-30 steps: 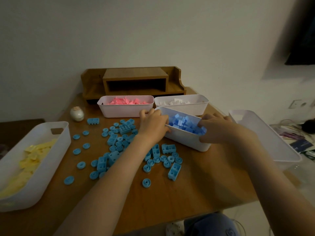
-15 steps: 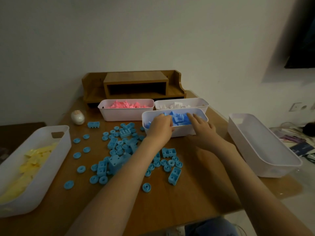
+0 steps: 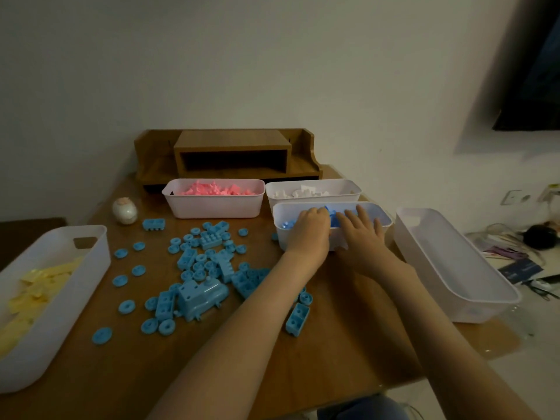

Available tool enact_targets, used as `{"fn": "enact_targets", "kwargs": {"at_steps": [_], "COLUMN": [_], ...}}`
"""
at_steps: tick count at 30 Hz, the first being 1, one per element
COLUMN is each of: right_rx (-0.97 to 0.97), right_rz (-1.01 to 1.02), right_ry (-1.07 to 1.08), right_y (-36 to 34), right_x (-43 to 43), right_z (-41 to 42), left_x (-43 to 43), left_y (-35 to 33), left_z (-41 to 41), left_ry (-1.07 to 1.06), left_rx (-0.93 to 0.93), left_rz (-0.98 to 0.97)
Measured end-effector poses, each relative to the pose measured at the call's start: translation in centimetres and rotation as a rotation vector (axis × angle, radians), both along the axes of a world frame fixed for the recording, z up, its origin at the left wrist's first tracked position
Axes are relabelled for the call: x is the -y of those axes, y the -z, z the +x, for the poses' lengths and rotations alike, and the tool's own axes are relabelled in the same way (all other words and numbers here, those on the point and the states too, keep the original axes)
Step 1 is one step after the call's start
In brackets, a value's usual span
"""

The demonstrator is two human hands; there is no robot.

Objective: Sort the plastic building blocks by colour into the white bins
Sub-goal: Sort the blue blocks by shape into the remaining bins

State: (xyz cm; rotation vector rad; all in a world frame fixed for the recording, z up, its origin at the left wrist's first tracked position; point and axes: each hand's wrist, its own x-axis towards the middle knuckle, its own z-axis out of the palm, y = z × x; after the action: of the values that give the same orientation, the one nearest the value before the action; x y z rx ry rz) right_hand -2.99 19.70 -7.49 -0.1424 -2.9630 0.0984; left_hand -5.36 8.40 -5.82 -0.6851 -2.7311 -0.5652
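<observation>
A white bin holding darker blue blocks stands flat on the table, just in front of the bin of white blocks. My left hand grips its near wall, fingers curled over the rim. My right hand lies beside it with straight, spread fingers over the same rim. Light blue blocks and round pieces lie scattered across the middle of the table, among them a larger train-shaped piece. A bin of pink blocks stands at the back.
A long bin with yellow blocks stands at the left edge. An empty long bin overhangs the right edge. A wooden desk shelf is against the wall, with a small white egg-shaped object near it.
The blue-block bin went from tilted and angled in both hands to flat, farther back and right. My right hand's fingers have straightened over its rim.
</observation>
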Motion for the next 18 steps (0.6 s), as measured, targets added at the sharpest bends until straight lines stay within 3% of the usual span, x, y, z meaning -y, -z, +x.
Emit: {"fn": "enact_targets", "kwargs": {"at_steps": [10, 18], "right_rx": [-0.092, -0.145], "right_rz": [-0.102, -0.096], "right_ry": [0.005, 0.050], "right_y": [0.8, 0.4], "right_x": [0.0, -1.0], "right_z": [0.0, 1.0], "left_x": [0.3, -1.3], "left_y": [0.4, 0.3], "left_z": [-0.1, 0.8], "left_ry": [-0.137, 0.022], "left_rx": [-0.097, -0.118], "left_rz": [-0.069, -0.046]}}
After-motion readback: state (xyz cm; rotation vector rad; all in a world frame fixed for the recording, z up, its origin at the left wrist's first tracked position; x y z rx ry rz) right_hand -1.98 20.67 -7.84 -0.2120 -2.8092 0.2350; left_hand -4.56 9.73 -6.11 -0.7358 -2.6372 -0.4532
